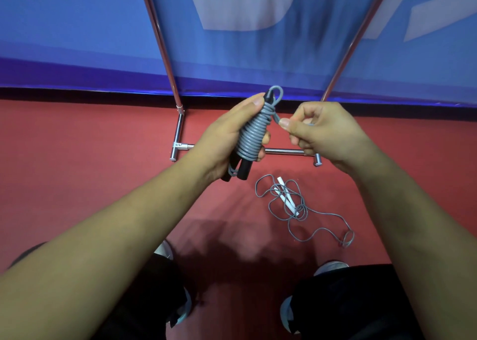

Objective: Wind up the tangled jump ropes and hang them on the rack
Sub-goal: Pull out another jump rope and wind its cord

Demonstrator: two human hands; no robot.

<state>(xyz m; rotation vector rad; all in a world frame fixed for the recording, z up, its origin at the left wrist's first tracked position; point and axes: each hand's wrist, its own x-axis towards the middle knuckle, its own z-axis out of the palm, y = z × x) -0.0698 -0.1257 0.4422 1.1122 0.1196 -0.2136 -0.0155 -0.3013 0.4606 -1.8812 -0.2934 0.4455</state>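
My left hand (pixel 222 143) is curled around a jump rope bundle (pixel 254 133). Its grey cord is wound in tight coils around two black handles (pixel 244 170) held side by side. My thumb lies along the top of the coils and my fingertips show on the far side. The handle ends stick out below my palm, and a small loop of cord (pixel 276 94) stands up above the top of the bundle.

My right hand (pixel 322 133) is just beside the bundle with its fingers bent in. Thumb and forefinger pinch the free end of the cord (pixel 277 117) where it leaves the upper coils. I hold the bundle in the air, above the floor and in front of the rack.

The rack (pixel 286 150) is chrome tube: a low base bar on the red floor (pixel 90 159) and two uprights (pixel 160 43) rising against a blue banner (pixel 77 30).

A second jump rope (pixel 300 206) lies loose and tangled on the floor, on my side of the base bar and towards its right foot. Its white handles (pixel 285 197) sit among the loops, and one long strand trails off to the right.
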